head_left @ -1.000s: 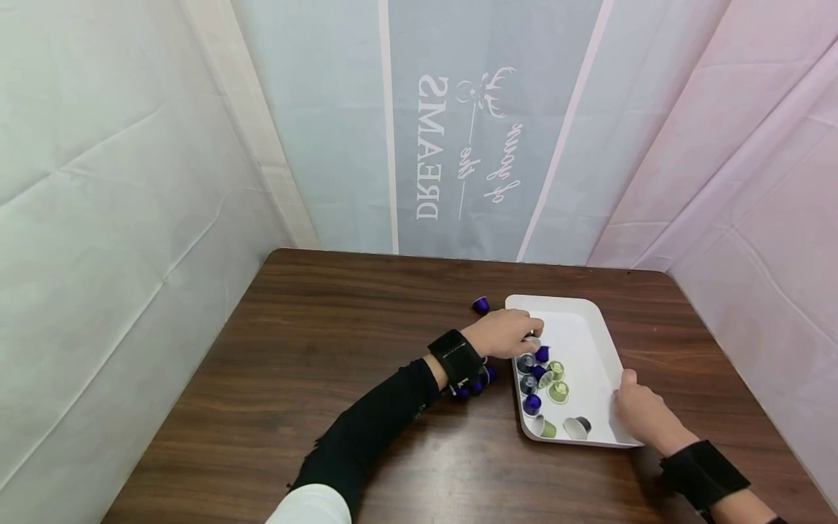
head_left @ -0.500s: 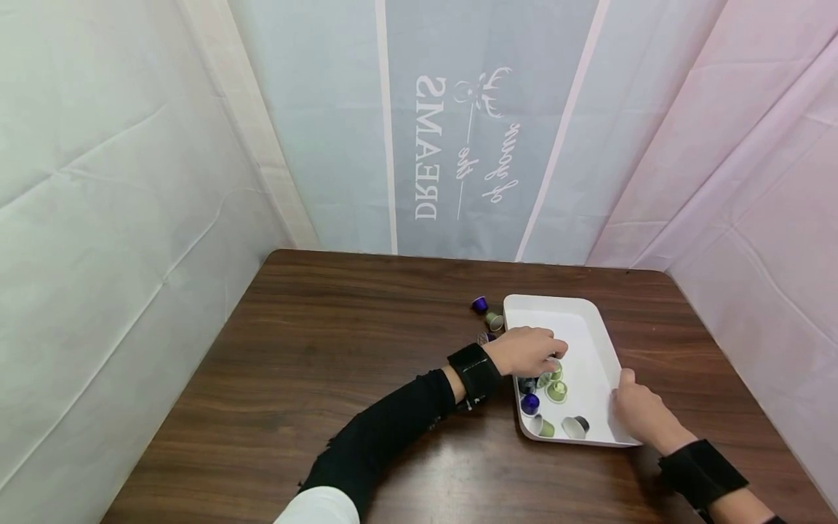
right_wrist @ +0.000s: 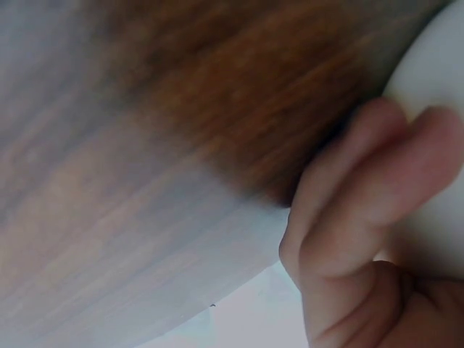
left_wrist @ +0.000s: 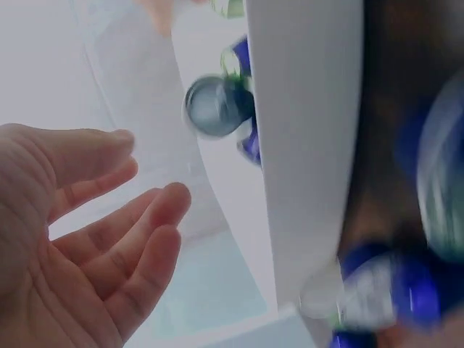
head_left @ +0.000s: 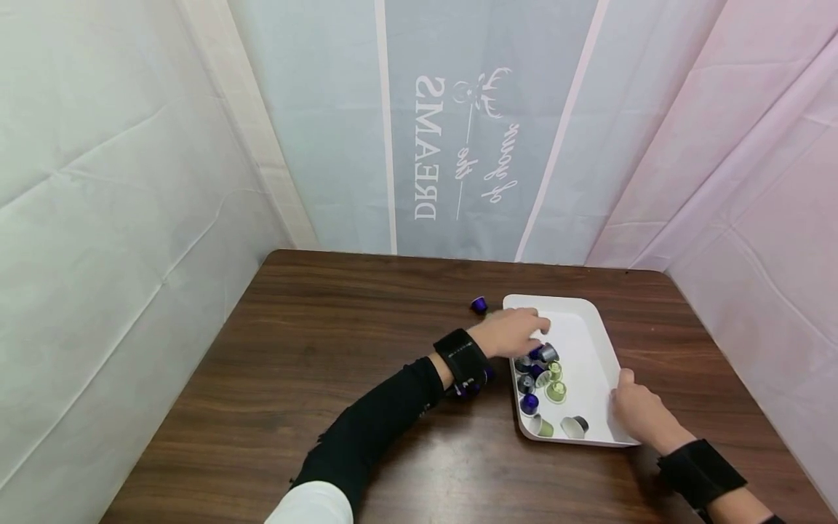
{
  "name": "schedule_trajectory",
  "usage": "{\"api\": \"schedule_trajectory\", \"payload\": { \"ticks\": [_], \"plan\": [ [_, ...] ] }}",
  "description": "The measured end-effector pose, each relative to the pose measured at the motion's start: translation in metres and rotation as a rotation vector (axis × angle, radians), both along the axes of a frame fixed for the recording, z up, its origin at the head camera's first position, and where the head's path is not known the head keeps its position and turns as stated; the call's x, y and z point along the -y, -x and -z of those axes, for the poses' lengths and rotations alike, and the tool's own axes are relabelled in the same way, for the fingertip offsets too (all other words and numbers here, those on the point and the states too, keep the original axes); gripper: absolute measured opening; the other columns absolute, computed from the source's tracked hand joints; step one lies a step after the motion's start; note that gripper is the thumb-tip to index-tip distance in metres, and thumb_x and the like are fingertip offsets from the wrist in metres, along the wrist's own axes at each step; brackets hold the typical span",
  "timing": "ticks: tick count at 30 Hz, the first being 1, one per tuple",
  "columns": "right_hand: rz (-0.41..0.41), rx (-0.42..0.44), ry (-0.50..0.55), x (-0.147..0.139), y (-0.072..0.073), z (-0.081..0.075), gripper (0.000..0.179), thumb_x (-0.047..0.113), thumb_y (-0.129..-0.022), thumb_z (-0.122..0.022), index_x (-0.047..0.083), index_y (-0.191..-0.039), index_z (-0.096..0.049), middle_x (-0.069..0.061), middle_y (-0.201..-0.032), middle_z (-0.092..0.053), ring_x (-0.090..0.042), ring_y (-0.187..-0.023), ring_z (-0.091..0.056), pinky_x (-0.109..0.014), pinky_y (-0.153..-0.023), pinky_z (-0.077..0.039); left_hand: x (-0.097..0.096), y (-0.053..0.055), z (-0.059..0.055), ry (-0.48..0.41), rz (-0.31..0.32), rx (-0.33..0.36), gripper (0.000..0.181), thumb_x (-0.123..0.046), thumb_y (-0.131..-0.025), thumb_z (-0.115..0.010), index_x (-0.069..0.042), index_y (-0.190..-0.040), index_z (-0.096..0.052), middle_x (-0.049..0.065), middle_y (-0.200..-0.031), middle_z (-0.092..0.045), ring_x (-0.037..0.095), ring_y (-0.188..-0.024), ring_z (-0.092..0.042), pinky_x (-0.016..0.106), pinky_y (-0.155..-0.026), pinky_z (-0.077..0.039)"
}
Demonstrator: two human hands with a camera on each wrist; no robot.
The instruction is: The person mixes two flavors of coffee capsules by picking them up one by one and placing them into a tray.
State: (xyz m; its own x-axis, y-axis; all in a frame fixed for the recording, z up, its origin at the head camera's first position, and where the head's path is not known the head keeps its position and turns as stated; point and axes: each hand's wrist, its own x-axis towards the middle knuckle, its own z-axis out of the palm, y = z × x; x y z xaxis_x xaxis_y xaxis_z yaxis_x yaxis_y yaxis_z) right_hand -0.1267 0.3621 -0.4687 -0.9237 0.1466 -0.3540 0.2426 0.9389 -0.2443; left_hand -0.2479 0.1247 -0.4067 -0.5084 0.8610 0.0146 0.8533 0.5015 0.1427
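Observation:
My left hand (head_left: 511, 332) hovers over the left rim of the white tray (head_left: 592, 342), fingers parted with nothing between them. In the left wrist view the thumb and fingertips are apart, beside the tray wall (left_wrist: 304, 145). Coffee capsules crowd the tray's left side: a grey one (head_left: 549, 353) just below my fingertips, a blue one (head_left: 529, 403), a green one (head_left: 556, 391). A pale capsule (head_left: 572, 428) lies on its side near the front. My right hand (head_left: 644, 411) grips the tray's right rim; in the right wrist view its curled fingers (right_wrist: 362, 196) meet the edge.
On the brown table (head_left: 340, 327), a purple capsule (head_left: 479, 305) lies beyond my left hand. More capsules (head_left: 473, 387) lie left of the tray, partly hidden by my wrist strap. A printed curtain (head_left: 458, 145) hangs behind the table.
My left hand moved right over the tray, let go of a grey capsule there, and has come back toward the left rim. The right hand and tray stay put.

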Motion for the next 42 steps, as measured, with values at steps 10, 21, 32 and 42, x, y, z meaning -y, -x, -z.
{"api": "schedule_trajectory", "payload": {
  "ticks": [10,21,32,42],
  "plan": [
    [-0.025,-0.022,-0.010,-0.001,-0.001,0.001,0.039,0.007,-0.099,-0.034,-0.024,-0.115,-0.016,-0.022,-0.071,-0.052,-0.027,-0.064,-0.054,-0.038,-0.056,-0.045,0.057,0.053,0.007,0.037,-0.186,-0.013,0.025,-0.017,-0.096,-0.051,-0.018,-0.119,-0.060,0.001,-0.111,-0.051,0.015,-0.095,-0.047,0.025,-0.073,-0.042],
    [-0.025,-0.037,-0.026,-0.002,-0.002,0.003,0.038,0.007,-0.099,-0.034,-0.024,-0.115,-0.017,-0.018,-0.068,-0.052,-0.026,-0.061,-0.053,-0.037,-0.054,-0.043,0.064,0.077,0.030,0.162,-0.290,0.133,0.052,-0.013,-0.099,-0.046,-0.026,-0.148,-0.033,0.013,-0.147,-0.029,0.027,-0.132,-0.032,0.036,-0.095,-0.040],
    [-0.043,-0.059,-0.022,0.005,-0.002,0.004,0.037,0.007,-0.099,-0.035,-0.023,-0.115,-0.019,-0.016,-0.067,-0.051,-0.024,-0.060,-0.053,-0.035,-0.053,-0.043,0.060,0.082,0.051,0.201,-0.275,0.116,0.040,-0.019,-0.097,-0.054,-0.023,-0.136,-0.048,0.008,-0.132,-0.045,0.025,-0.121,-0.042,0.035,-0.094,-0.040],
    [-0.042,-0.044,-0.021,-0.001,-0.001,0.001,0.036,0.007,-0.099,-0.032,-0.023,-0.113,-0.019,-0.016,-0.065,-0.050,-0.025,-0.059,-0.053,-0.036,-0.053,-0.044,0.065,0.082,0.055,0.136,-0.270,0.086,0.014,-0.017,-0.096,-0.056,-0.018,-0.109,-0.061,0.004,-0.105,-0.051,0.017,-0.088,-0.049,0.027,-0.071,-0.042]
  ]
}}
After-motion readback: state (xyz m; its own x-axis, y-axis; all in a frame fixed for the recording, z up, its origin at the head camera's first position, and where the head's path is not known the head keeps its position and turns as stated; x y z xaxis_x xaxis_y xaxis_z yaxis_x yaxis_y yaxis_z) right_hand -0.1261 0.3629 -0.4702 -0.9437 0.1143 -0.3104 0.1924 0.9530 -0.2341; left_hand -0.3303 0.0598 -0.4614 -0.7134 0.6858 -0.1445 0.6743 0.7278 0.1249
